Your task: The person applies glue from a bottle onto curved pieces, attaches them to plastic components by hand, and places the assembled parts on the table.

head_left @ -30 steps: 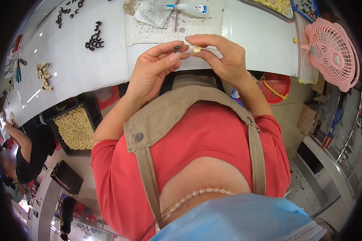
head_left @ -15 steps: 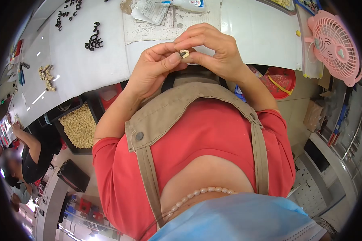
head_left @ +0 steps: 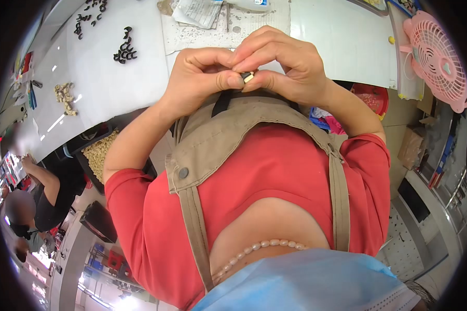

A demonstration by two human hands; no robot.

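Note:
A small cream and black piece (head_left: 248, 77) is pinched between both hands, close to my body at the table's front edge. My left hand (head_left: 205, 78) holds it from the left, with thumb and fingertips pressed together. From the right, my right hand (head_left: 285, 65) grips the same piece with thumb and fingers. The fingertips partly cover it. Black curved parts (head_left: 125, 51) lie in a cluster on the white table (head_left: 337, 41). Further left on the table is a group of cream pieces (head_left: 65, 98).
More black parts (head_left: 91, 15) lie at the far left. Papers (head_left: 200, 13) and a bottle (head_left: 254, 4) are at the back. A pink fan (head_left: 438, 62) stands at the right. Below the table is a bin of cream pieces (head_left: 96, 155). A co-worker (head_left: 49, 192) is at the left.
Both hands have moved slightly right and closer to my body with the piece, which is now turned differently. The view has shifted a little.

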